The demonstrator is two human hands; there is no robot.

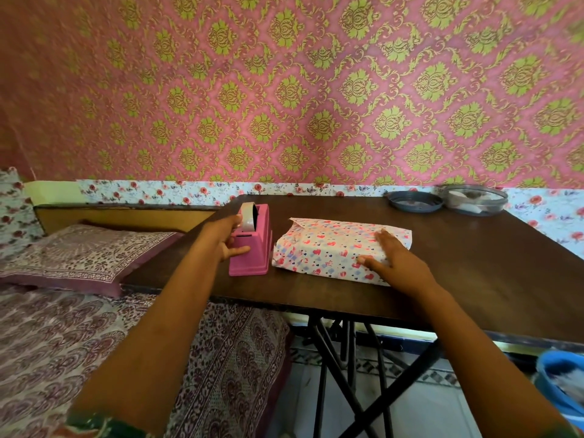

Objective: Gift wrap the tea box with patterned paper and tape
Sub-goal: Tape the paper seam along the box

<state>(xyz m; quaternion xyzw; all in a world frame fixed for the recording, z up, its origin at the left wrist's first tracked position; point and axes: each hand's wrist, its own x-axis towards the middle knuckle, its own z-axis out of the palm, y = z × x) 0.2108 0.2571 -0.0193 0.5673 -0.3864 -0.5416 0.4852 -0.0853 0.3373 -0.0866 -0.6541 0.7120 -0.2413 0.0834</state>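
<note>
Head view shows the wrapping well under way but not sealed: the patterned paper (331, 251) is already folded round the tea box, which lies hidden inside it under the right hand (392, 257), on the table (474, 279). That hand lies flat, fingers straight and spread, pressing the paper down on top of the parcel, with the thumb along its near edge. Beyond the fingertips a loose flap juts out past the box, and another stands up at the far corner towards the left hand, so by my reading the ends are not yet folded in and no tape shows on the seam. The left hand (226, 238) is at the tape dispenser (252, 248), just beside the parcel; its fingers reach up to the tape roll (249, 216) and the thumb lies along the dispenser's side, but I cannot tell whether it pinches the tape end or merely touches it. What is left looks like drawing a strip, fixing the seam, then closing both ends. The paper is thin and matt, white with small red and blue hearts, creased softly over a flat oblong shape; the dispenser is smooth pink plastic, wedge-shaped with a broad base; the roll is glossy and clear; the tabletop is dark, smooth wood grain
</note>
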